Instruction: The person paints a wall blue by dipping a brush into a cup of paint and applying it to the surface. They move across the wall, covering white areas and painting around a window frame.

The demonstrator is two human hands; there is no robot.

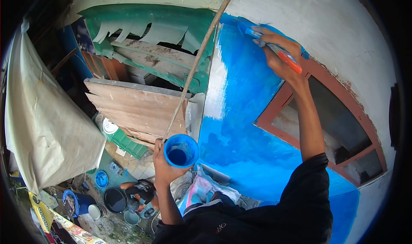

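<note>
My left hand (166, 167) is wrapped round a blue plastic cup (193, 148), tilted towards me, with dark blue paint (177, 157) in its bottom. Up at the wall, my right hand (277, 49) grips a paintbrush (290, 62) with a red-orange handle. Its bristle end, smeared blue, is at the top edge of the blue painted wall area (244, 85). Blue paint stains the fingers of that hand. A white unpainted strip (218, 87) shows along the left side of the blue area.
A brown-framed window (296, 111) borders the paint on the right. A long thin pole (195, 66) slants down to my left hand. Wooden boards (133, 106) and a pale tarp (47, 111) stand left. Below, a person (143, 192) is among buckets (115, 200).
</note>
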